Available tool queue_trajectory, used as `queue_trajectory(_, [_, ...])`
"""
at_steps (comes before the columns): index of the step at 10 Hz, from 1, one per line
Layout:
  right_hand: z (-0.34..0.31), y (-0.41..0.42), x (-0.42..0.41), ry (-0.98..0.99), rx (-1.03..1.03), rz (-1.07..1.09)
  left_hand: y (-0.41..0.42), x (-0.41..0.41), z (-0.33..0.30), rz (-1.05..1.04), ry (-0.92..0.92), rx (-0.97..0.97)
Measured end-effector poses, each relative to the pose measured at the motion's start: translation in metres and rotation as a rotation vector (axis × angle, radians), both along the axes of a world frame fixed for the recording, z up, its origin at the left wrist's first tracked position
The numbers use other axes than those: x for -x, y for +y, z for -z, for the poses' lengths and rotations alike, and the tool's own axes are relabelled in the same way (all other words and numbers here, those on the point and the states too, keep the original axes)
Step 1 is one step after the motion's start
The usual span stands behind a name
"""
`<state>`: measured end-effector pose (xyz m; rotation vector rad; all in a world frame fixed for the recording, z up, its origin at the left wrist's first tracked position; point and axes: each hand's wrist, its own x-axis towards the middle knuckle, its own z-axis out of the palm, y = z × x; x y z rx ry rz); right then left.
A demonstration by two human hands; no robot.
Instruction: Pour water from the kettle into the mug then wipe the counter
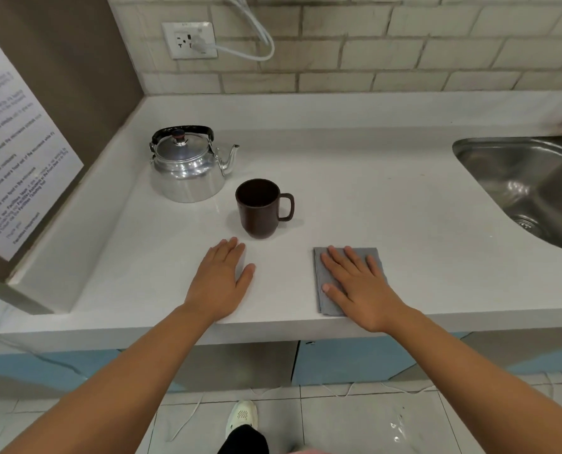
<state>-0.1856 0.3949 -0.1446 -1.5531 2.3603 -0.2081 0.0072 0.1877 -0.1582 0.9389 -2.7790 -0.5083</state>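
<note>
A shiny metal kettle [187,168] with a black handle stands at the back left of the white counter [387,198], spout pointing right. In front of it and to the right stands a dark brown mug [260,209], upright, handle to the right. My left hand [220,280] lies flat on the counter just in front of the mug, fingers spread, holding nothing. My right hand [358,283] rests flat on a folded grey cloth [325,273] near the counter's front edge, fingers extended and not gripping it.
A steel sink [528,181] is sunk into the counter at the right. A brown side panel with a printed notice [14,158] bounds the left. A wall socket [191,39] with a white cable sits on the tiled back wall.
</note>
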Motion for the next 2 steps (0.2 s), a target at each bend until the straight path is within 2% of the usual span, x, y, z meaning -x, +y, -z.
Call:
queue_trajectory(1, [-0.028,-0.012,0.011,-0.059,-0.031,-0.020,-0.015,0.005,-0.019,0.020,-0.134,-0.060])
queue_trajectory(2, [-0.063,-0.031,0.027,-0.076,-0.141,-0.012,-0.032,0.013,-0.049,0.084,-0.298,-0.202])
